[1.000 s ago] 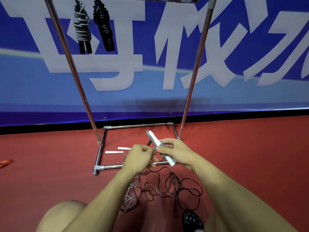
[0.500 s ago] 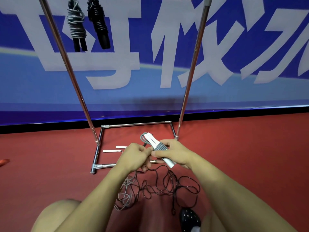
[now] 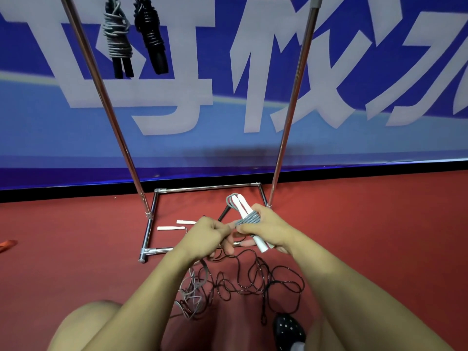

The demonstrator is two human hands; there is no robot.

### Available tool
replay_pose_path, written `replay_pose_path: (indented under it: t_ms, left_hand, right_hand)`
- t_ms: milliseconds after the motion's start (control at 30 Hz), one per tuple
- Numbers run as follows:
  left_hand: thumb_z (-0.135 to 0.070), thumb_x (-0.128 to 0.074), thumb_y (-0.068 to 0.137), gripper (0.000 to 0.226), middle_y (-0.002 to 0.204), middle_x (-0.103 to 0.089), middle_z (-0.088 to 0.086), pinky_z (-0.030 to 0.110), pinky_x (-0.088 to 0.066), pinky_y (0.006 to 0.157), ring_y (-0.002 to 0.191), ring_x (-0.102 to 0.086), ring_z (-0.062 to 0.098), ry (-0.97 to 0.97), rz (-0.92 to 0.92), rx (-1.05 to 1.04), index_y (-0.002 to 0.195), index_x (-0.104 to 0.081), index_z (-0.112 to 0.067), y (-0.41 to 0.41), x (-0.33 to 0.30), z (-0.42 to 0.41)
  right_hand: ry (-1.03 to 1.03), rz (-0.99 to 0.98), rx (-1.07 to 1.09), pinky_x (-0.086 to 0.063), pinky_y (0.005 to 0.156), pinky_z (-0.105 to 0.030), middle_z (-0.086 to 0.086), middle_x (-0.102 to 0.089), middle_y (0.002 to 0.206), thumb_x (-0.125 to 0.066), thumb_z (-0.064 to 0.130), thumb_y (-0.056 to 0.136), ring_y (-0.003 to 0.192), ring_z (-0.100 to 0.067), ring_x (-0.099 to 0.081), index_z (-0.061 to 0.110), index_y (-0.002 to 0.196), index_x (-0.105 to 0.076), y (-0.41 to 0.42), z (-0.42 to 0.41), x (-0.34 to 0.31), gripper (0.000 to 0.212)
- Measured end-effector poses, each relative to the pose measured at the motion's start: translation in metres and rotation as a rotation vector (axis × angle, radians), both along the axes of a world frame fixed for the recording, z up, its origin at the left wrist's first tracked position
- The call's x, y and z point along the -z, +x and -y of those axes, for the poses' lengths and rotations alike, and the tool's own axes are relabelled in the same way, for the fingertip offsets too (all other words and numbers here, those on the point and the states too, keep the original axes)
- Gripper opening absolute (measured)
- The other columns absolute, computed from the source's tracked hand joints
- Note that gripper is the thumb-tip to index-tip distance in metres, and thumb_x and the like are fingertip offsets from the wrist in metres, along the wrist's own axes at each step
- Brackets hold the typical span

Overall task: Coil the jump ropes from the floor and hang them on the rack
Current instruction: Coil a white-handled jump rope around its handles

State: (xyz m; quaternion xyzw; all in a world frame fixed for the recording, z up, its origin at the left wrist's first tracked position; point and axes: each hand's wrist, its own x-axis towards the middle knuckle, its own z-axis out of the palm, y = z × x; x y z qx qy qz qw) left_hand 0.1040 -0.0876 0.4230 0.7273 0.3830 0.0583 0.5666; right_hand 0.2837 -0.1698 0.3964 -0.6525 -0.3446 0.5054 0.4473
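I see my right hand (image 3: 268,228) gripping the white-handled jump rope with grey cord (image 3: 247,219) wound round its handles, in front of the chrome tube rack (image 3: 152,219). My left hand (image 3: 206,236) pinches the cord end beside it. Large white characters on the blue banner (image 3: 253,138) are cropped; I cannot read them.

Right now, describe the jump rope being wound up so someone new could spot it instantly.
Start at the chrome rack against the blue banner, then look down to its base on the red floor. Just in front, the right hand grips a jump rope: the only one with white handles bound in grey cord and off the floor.
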Motion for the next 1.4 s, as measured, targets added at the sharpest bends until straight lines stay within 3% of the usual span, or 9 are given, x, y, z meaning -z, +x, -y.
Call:
replay_pose_path:
  t_ms: [167,333,467,667,833,967,1067,1167,1400]
  left_hand:
    - [-0.037,-0.055,0.104,0.043,0.067,-0.074,0.003,0.024,-0.034,0.049,0.049,-0.039,0.014,0.127,0.082,-0.062,0.077,-0.075,-0.009,0.005,0.006,-0.001]
    - [-0.029,-0.054,0.104,0.034,0.06,-0.067,0.005,0.025,-0.031,0.048,0.049,-0.037,0.016,0.149,0.12,-0.133,0.084,-0.074,-0.012,0.007,0.006,-0.002]
    - [-0.021,-0.049,0.106,0.025,0.078,-0.078,0.0,0.027,-0.03,0.05,0.053,-0.035,0.019,0.078,0.14,-0.184,0.097,-0.071,-0.013,0.008,0.009,-0.002]
    - [-0.023,-0.048,0.106,0.035,0.081,-0.078,-0.007,0.022,-0.042,0.06,0.058,-0.052,0.005,0.035,0.155,-0.209,0.093,-0.077,-0.008,0.008,0.01,0.0]
    - [-0.017,-0.047,0.106,0.032,0.091,-0.079,0.002,0.023,-0.043,0.06,0.061,-0.053,0.006,0.008,0.185,-0.188,0.097,-0.076,-0.008,0.01,0.007,0.002]
    - [-0.021,-0.049,0.105,0.037,0.068,-0.071,-0.001,0.025,-0.038,0.057,0.062,-0.048,0.016,0.042,0.191,-0.154,0.084,-0.078,-0.01,0.008,0.007,0.004]
    - [-0.018,-0.051,0.104,0.035,0.056,-0.059,-0.007,0.023,-0.036,0.055,0.058,-0.046,0.012,0.046,0.219,-0.097,0.081,-0.076,-0.01,0.007,0.004,0.005]
    - [-0.013,-0.05,0.104,0.033,0.055,-0.059,-0.006,0.018,-0.039,0.054,0.051,-0.049,0.007,0.057,0.218,-0.052,0.084,-0.074,-0.002,0.006,0.002,0.006]
    - [-0.024,-0.05,0.106,0.032,0.063,-0.064,0.009,0.024,-0.039,0.04,0.041,-0.052,0.019,-0.168,0.102,-0.021,0.087,-0.064,-0.003,0.003,0.003,0.002]
  right_hand:
    - [0.062,-0.013,-0.017,-0.049,0.057,-0.031,-0.006,-0.069,0.079,-0.076,0.007,0.09,0.06,-0.016,-0.06,0.009,0.118,-0.055,-0.003,0.002,-0.008,0.035]
    - [0.026,-0.207,0.053,-0.046,0.058,-0.028,-0.006,-0.064,0.081,-0.059,0.045,0.1,0.062,-0.017,-0.055,0.005,0.123,-0.066,0.001,-0.002,-0.008,0.046]
    - [-0.002,-0.332,0.083,-0.047,0.064,-0.03,-0.007,-0.066,0.081,-0.033,0.031,0.109,0.068,-0.019,-0.056,-0.001,0.128,-0.063,0.002,-0.003,-0.008,0.048]
    - [0.04,-0.229,0.015,-0.049,0.082,-0.028,-0.004,-0.064,0.095,-0.05,0.021,0.107,0.084,-0.014,-0.057,0.006,0.125,-0.063,0.0,0.0,-0.005,0.027]
    - [0.038,0.1,-0.014,-0.056,0.099,-0.036,-0.003,-0.073,0.117,-0.076,0.03,0.093,0.106,-0.017,-0.071,0.016,0.132,-0.063,0.003,0.001,-0.002,0.044]
    - [0.044,0.094,0.013,-0.056,0.1,-0.048,-0.01,-0.074,0.114,-0.092,0.035,0.069,0.106,-0.023,-0.073,0.017,0.12,-0.065,0.002,0.003,-0.004,0.061]
    - [-0.004,-0.078,-0.077,-0.059,0.091,-0.057,-0.014,-0.074,0.112,-0.086,0.025,0.08,0.104,-0.025,-0.073,0.01,0.126,-0.057,-0.002,0.006,-0.007,0.057]
    - [-0.065,-0.292,-0.136,-0.062,0.077,-0.049,-0.012,-0.072,0.111,-0.072,0.015,0.095,0.105,-0.032,-0.073,0.01,0.132,-0.049,-0.006,0.011,-0.014,0.044]
    - [0.018,0.006,-0.202,-0.059,0.095,-0.044,-0.015,-0.077,0.104,-0.069,0.01,0.097,0.099,-0.027,-0.075,0.001,0.118,-0.064,-0.006,0.009,-0.013,0.023]
